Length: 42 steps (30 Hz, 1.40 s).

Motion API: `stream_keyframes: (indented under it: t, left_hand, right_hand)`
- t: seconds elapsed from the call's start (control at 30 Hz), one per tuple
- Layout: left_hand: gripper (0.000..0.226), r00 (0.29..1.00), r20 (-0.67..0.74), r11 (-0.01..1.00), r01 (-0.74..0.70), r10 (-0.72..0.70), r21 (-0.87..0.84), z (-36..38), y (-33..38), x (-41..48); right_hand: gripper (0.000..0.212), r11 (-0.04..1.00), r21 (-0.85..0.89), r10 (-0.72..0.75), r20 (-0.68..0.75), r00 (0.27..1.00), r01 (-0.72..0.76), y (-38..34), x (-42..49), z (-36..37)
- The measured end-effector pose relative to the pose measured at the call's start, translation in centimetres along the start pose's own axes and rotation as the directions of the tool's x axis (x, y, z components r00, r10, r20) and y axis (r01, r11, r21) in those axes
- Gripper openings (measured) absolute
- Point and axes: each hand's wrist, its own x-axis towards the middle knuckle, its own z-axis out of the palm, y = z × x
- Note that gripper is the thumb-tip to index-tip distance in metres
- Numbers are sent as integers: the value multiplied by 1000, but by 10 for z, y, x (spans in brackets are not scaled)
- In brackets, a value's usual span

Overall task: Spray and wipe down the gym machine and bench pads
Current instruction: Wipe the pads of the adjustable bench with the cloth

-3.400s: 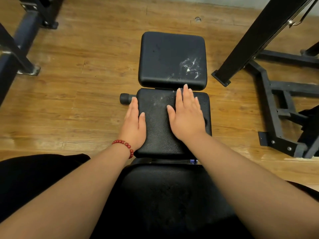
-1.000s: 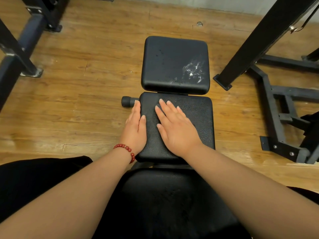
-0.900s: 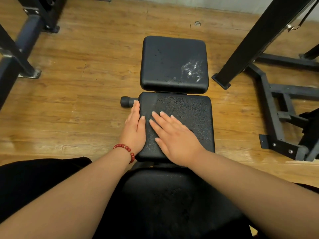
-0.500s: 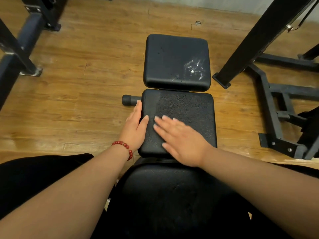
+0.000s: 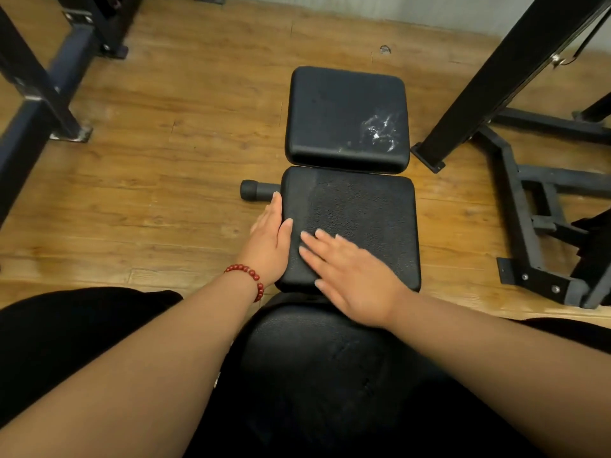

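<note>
Right hand (image 5: 350,279) flat, fingers spread, on the bench's middle pad (image 5: 363,206), near-left corner. Left hand (image 5: 269,246), fingers together, braces its left edge. Risk: bare palm only smears, and residue (image 5: 380,130) by far pad (image 5: 330,110) right edge gets missed.

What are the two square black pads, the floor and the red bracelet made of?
Nearer pad: probably vinyl or faux leather over padding; pebbled matte grain, rounded edges. Far pad: likely the same, smoother, with whitish smears. Floor: wood or wood-look planks, slightly glossy; grain and seams show. Bracelet: polished round dark-red beads; stone, glass or wood, unclear.
</note>
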Motion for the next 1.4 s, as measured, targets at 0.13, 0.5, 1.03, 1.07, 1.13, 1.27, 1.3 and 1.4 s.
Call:
stream_keyframes:
  t: [0.13, 0.5, 1.03, 1.07, 1.13, 1.27, 1.3, 1.4]
  left_hand:
    - [55, 1000, 1, 1000, 3, -3, -7, -1, -1, 1]
    - [56, 999, 29, 999, -23, 24, -42, -5, -4, 1]
    - [55, 996, 77, 996, -49, 43, 76, -11, -12, -2]
    - [55, 997, 70, 996, -51, 46, 77, -11, -11, -2]
    - [54, 998, 58, 996, -44, 40, 73, -11, -10, -3]
    - [54, 999, 21, 997, -45, 44, 56, -10, -11, -2]
    - [54, 999, 11, 997, -48, 48, 57, -11, -12, 0]
    - [51, 1000, -12, 999, -26, 27, 42, -16, -14, 5]
  right_hand:
    - [56, 996, -25, -79, 44, 996, 80, 22, -1, -3]
    - [58, 999, -1, -50, 32, 998, 50, 5, -2, 5]
    - [55, 971, -45, -234, 38, 971, 236, 20, 11, -5]
    - [56, 974, -41, -221, 46, 974, 223, 30, 11, -7]
    - [59, 996, 10, -91, 55, 994, 91, 44, 12, -11]
    - [68, 990, 92, 108, 8, 994, -108, 19, 23, -7]
    - [69, 987, 111, 119, -4, 993, -118, 11, 27, -4]
    - [65, 978, 180, 116, -44, 992, -106, -4, 34, -3]
